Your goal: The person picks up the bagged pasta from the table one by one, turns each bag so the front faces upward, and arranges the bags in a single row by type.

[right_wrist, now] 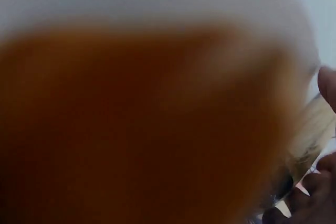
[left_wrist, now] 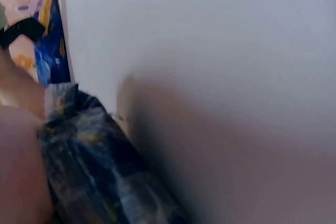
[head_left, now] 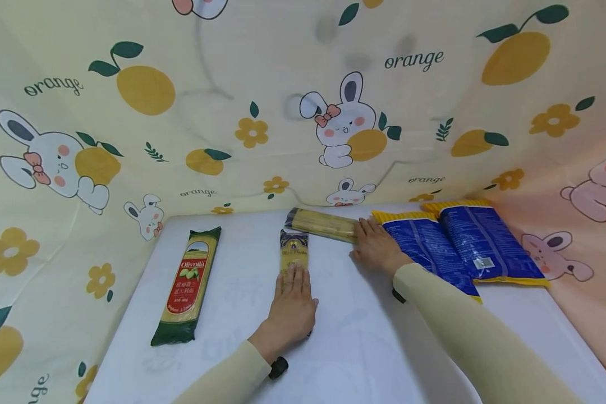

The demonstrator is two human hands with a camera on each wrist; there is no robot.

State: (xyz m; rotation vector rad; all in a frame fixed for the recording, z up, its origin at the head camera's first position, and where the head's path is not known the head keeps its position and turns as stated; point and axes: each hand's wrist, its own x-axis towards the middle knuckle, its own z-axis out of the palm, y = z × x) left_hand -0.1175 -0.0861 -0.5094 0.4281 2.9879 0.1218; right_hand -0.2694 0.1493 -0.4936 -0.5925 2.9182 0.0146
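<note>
Two arms (head_left: 469, 325) outstretched, left hand (head_left: 293, 308) flat on pasta packet (head_left: 294, 250), right hand (head_left: 379, 248) over another packet (head_left: 323, 224), grip unclear

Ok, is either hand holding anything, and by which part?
The left hand rests straight fingers on the middle of the central pasta pack; no grip shows. The right hand covers the rear pasta pack's right end; whether it grips cannot be told.

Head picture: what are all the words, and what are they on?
"orange": on the patterned cloth, several times.
"Olivoilà": on the green-ended packet.
"意大利面": on that packet; its smaller print is unreadable.
Too small or blurred: any print on the middle packet under the left hand, the far packet under the right hand, the blue bags.
</note>
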